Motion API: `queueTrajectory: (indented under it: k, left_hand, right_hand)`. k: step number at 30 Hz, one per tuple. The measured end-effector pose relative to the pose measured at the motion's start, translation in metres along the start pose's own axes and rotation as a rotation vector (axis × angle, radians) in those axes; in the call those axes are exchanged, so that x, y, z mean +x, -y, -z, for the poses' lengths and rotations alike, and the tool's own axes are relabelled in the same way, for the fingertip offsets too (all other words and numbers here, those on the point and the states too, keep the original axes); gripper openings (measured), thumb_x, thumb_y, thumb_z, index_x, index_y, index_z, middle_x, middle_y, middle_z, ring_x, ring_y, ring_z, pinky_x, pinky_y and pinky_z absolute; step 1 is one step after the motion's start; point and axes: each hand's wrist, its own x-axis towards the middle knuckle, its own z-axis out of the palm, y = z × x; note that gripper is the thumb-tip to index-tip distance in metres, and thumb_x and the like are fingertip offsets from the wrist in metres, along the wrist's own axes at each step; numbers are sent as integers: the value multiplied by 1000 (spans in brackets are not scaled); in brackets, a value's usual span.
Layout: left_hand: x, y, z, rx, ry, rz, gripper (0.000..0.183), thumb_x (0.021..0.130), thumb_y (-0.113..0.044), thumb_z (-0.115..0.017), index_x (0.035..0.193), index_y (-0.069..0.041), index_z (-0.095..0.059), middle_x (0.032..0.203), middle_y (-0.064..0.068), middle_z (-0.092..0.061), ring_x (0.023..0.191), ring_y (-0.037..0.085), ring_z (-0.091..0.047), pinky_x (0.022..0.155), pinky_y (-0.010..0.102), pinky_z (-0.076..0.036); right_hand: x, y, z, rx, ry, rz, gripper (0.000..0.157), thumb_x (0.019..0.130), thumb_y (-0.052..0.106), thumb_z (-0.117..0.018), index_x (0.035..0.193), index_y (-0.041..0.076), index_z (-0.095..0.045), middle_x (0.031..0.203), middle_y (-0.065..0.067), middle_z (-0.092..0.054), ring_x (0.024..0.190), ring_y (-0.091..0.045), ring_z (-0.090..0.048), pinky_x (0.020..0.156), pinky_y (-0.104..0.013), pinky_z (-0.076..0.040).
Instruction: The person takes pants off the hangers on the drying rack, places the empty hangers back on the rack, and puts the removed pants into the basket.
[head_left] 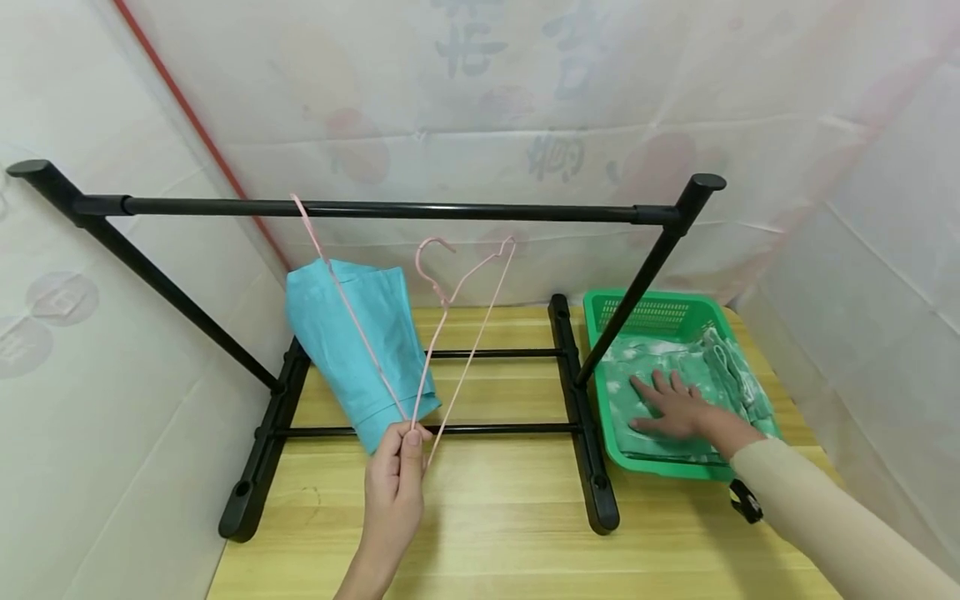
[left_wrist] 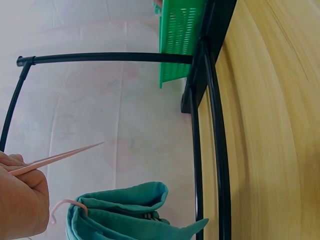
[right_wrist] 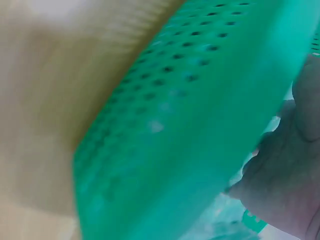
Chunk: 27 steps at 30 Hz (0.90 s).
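My left hand (head_left: 393, 483) pinches a thin pink clothes hanger (head_left: 442, 321) between thumb and fingers. Its hook points up, below the rack's top rail. Another pink strand (head_left: 352, 312) slants from the rail to the same hand; whether it belongs to a second hanger I cannot tell. Behind it hangs a folded blue garment (head_left: 360, 342); its support is unclear. In the left wrist view, a pink hook touches this garment (left_wrist: 120, 215). My right hand (head_left: 675, 408) lies with spread fingers on folded green-and-white cloth (head_left: 626, 367) inside the green basket (head_left: 693, 310).
A black clothes rack (head_left: 450, 210) spans the wooden table (head_left: 495, 533), its feet (head_left: 592, 467) reaching toward me. The basket stands right beside the rack's right foot. White printed sheets (head_left: 487, 92) close off the back and both sides.
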Motion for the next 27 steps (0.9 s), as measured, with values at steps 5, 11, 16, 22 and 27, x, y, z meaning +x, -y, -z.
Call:
queueTrajectory:
  k: [5,11,16,22,27]
  left_hand:
    - [0,0,-1,-4,4,2,22,102,9,-42,101,-2,-59,56,2,-38,46,3,-34,39,20,-32]
    - [0,2,-2,-15,12,-1,21,102,10,-42,100,-1,-59,55,2,-38,45,3,-33,38,19,-31]
    - [-1,4,-2,-11,10,-5,23,102,10,-42,100,-3,-60,55,2,-38,45,3,-34,38,19,-31]
    - [-1,4,-2,-10,9,-7,22,102,10,-42,100,-2,-60,55,2,-38,46,3,-34,38,19,-31]
    - [0,4,-2,-13,11,-7,19,102,10,-41,100,3,-59,55,2,-38,45,3,-33,38,19,-30]
  right_hand:
    - [-14,-11,-13,-9,-46,-15,96,91,68,-55,161,14,-17,161,-34,-1,143,-60,8,102,-83,5]
    - [-18,-13,-27,-47,-90,5,92,94,67,-51,162,17,-12,161,-33,2,143,-59,10,101,-83,10]
    - [-19,-14,-36,-57,-81,-10,92,95,66,-49,162,19,-6,162,-31,7,144,-57,14,102,-80,15]
    - [-18,-17,-41,-51,-88,-12,92,96,65,-48,162,20,-2,162,-30,11,144,-56,16,102,-79,17]
    - [-17,-16,-38,-86,-132,-12,91,95,66,-50,162,19,-12,162,-31,2,145,-57,8,103,-81,12]
